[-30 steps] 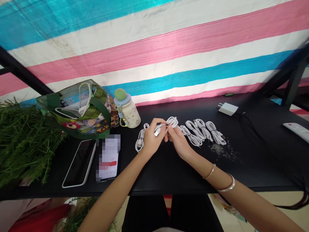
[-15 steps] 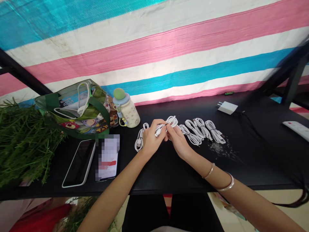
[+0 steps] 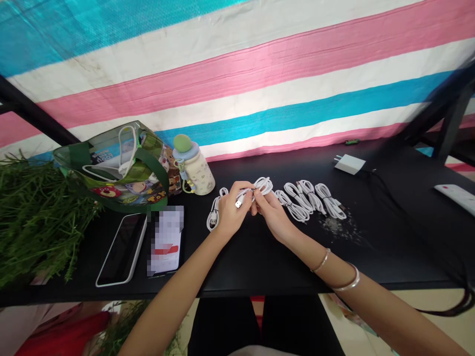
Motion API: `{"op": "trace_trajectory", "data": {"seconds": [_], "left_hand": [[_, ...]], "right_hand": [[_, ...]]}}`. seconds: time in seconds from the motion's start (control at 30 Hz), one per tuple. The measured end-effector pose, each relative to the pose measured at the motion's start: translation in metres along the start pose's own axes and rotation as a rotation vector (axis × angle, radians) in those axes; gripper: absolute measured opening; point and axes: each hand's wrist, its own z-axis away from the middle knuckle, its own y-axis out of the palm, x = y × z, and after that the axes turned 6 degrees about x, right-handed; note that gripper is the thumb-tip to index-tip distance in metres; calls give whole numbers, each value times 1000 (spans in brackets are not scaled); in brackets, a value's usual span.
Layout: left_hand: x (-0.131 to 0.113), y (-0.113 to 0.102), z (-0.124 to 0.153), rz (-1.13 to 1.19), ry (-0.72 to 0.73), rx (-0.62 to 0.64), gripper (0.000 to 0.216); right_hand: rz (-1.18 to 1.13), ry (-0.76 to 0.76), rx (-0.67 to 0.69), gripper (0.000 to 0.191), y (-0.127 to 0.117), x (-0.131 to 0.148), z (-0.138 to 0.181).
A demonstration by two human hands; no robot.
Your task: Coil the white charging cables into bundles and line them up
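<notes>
Between both hands, above the black table [image 3: 256, 267], is a coiled white USB cable [image 3: 264, 185] with a dark tie around its middle. My left hand [image 3: 233, 210] is closed on the cable's left part, and a USB plug sticks out by the thumb. My right hand [image 3: 272, 210] pinches the coil near the dark tie. Just left of my left hand lies a tied white cable [image 3: 213, 217], partly hidden by it. Several more tied white cables lie in a row to the right, among them the rightmost cable bundle [image 3: 330, 201].
At the left stand a green see-through bag [image 3: 126, 190] and a cream bottle [image 3: 200, 173], with leafy greenery [image 3: 40, 217] beside them. Two phones lie in front, one a white-edged phone [image 3: 122, 249]. A white charger [image 3: 350, 164] and a power strip [image 3: 456, 198] lie at right.
Both hands keep their hold on the cable. The USB plug by my left thumb has shifted slightly to the left; little else differs.
</notes>
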Motion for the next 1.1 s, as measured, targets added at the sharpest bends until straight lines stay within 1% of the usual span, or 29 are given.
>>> {"op": "trace_trajectory", "data": {"seconds": [0.1, 0.27, 0.53, 0.67, 0.83, 0.97, 1.1], "left_hand": [[-1, -1, -1, 5, 7, -9, 15], [0, -3, -3, -50, 63, -24, 20], [2, -5, -5, -226, 64, 35, 24], [1, -6, -6, -248, 69, 47, 26], [2, -7, -6, -228, 70, 44, 26], [3, -5, -6, -205, 22, 54, 25], [5, -3, -5, -230, -1, 47, 21]], "right_hand": [[2, 0, -3, 56, 0, 1, 1], [58, -34, 21, 55, 0, 0, 1], [104, -54, 47, 53, -3, -2, 0], [116, -63, 65, 52, -3, -2, 0], [95, -39, 54, 53, -3, -4, -1], [56, -6, 54, 54, -3, -2, -1], [27, 40, 57, 56, -4, 0, 0]]}}
